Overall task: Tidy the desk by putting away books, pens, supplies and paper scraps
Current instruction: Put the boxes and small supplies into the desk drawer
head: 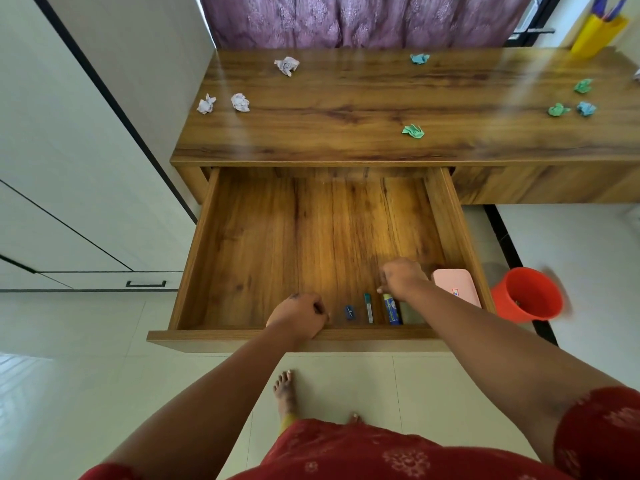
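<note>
The drawer stands pulled out at frame centre; the left hand curls its fingers over the drawer's front edge; the right hand hovers with fingers curled, grasp unclear, above the glue stick at lower right; crumpled paper scraps dot the table above.

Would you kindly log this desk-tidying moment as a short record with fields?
drawer: pulled open under the desk
in drawer, front right: sharpener, lead tube, glue stick, pink case
left hand: curled over the drawer's front edge
right hand: inside the drawer, above the glue stick; whether it holds anything cannot be told
paper scraps: about nine crumpled balls on the desk, e.g. green ball
bucket: red, on the floor right of the drawer
pen holder: yellow, far right corner
</note>
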